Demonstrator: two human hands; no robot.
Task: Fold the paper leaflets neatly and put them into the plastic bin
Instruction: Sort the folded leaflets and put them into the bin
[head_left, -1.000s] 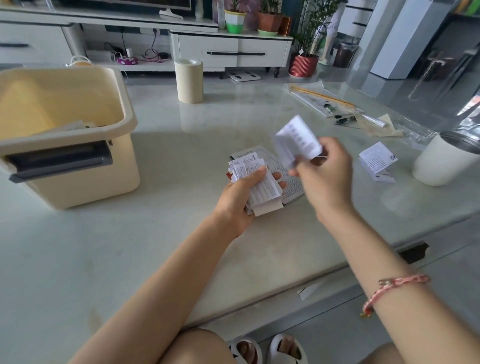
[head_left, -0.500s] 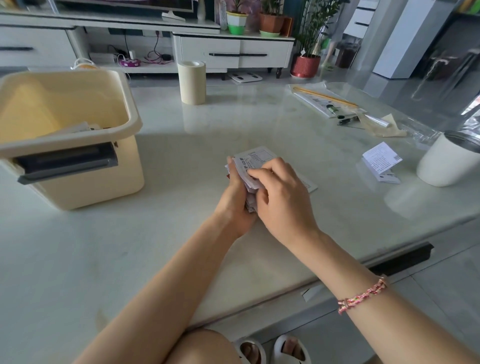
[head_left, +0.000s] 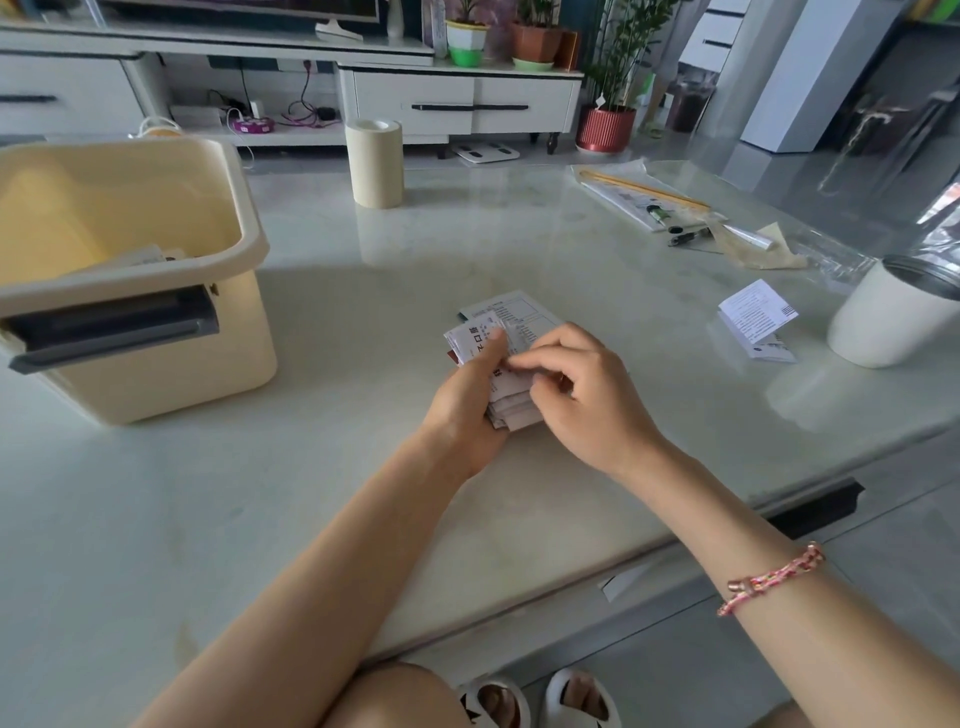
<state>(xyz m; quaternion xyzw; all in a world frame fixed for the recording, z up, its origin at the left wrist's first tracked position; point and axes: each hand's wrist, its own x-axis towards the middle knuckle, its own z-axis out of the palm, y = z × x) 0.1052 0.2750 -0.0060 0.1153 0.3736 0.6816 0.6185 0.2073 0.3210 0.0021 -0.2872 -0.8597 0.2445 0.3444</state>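
My left hand (head_left: 467, 400) grips a stack of folded white leaflets (head_left: 511, 402) at the middle of the table, thumb pressed on the top one. My right hand (head_left: 582, 395) lies over the stack with curled fingers pinching the top leaflet. Under the stack a flat printed sheet (head_left: 519, 312) lies on the table. Another folded leaflet (head_left: 758, 317) sits apart at the right. The cream plastic bin (head_left: 244, 244) stands at the left with some paper (head_left: 140, 257) inside it.
A paper roll (head_left: 375, 162) stands at the back centre. A white cup (head_left: 893, 317) stands at the right edge. Papers, a pen and clear wrapping (head_left: 675, 213) lie at the back right. The table's front edge (head_left: 571, 571) runs close under my forearms.
My right hand brought the leaflet it held in the air down onto the stack in my left hand, and now pinches it there. The stack stays in place.
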